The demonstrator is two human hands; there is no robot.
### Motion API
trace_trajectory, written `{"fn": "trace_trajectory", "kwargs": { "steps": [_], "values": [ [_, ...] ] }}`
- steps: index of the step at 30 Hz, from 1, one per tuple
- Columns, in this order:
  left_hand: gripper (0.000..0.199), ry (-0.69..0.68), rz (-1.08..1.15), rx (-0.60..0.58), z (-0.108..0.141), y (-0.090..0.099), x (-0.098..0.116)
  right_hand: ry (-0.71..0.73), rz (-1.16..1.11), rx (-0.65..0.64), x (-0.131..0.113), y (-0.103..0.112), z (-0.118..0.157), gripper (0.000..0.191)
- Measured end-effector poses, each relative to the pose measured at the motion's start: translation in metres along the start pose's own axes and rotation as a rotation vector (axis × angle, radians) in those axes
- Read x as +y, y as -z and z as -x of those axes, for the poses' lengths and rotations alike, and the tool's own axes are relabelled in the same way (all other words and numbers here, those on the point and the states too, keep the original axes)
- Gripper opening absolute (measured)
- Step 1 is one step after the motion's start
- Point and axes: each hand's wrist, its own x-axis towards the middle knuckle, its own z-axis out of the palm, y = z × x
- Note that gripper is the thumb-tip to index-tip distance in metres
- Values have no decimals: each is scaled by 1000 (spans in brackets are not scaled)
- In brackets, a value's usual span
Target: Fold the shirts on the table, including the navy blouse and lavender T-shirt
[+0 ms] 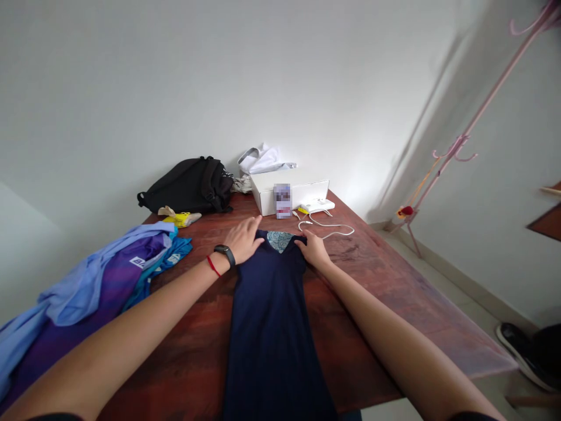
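- Left hand: fingers extended, thumb spread wide, laid palm-down at the left shoulder edge of the navy garment; fingertips reach just past its top edge.
- Right hand: fingers bent, thumb on the right shoulder of the same garment; cannot tell whether it pinches the cloth or only presses on it.
- Navy garment: lies flat and lengthwise on the table, neck end between the two hands, touching both; body runs back toward the camera and out of frame at the bottom.
- Patterned inner neck panel: pale blue, shows in the V neckline, midway between the hands.
- Black watch and red cord: on left wrist.
- Table: reddish-brown, worn surface.
- Light blue cloth: heaped with purple cloth and teal cloth, left of the left hand, apart from it.
- White cable: looped on table just beyond right hand, by white device.
- Yellow item: beyond the clothes heap, near black backpack.
- Small pixelated packet: upright in front of white box, beyond the neckline.
- White fabric item: behind/atop the box, exact contact unclear.
- Pink stand: far right, tilted in view, near wall.
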Motion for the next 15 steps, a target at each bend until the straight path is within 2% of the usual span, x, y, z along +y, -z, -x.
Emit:
{"fn": "trace_trajectory", "kwargs": {
  "steps": [2, 3, 5, 7, 10, 15],
  "values": [
    [60, -155, -29, -112, 19, -7, 26, 9, 3, -5, 0, 0, 0, 16],
    [61, -185, -34, -198, 28, -11, 34, 14, 3, -6, 0, 0, 0, 17],
    [65, -147, -51, -316, 45, -18, 40, 17, 9, -8, 0, 0, 0, 18],
    [70, -50, -73, -329, 58, -23, 36, 16, 31, -17, 0, 1, 1, 19],
    [73, 56, -91, -274, 66, -26, 25, 20, 63, -38, -1, 2, 1, 19],
    [78, 138, -69, -295, 66, -25, 21, 40, 89, -44, -4, 3, 5, 19]
  ]
}}
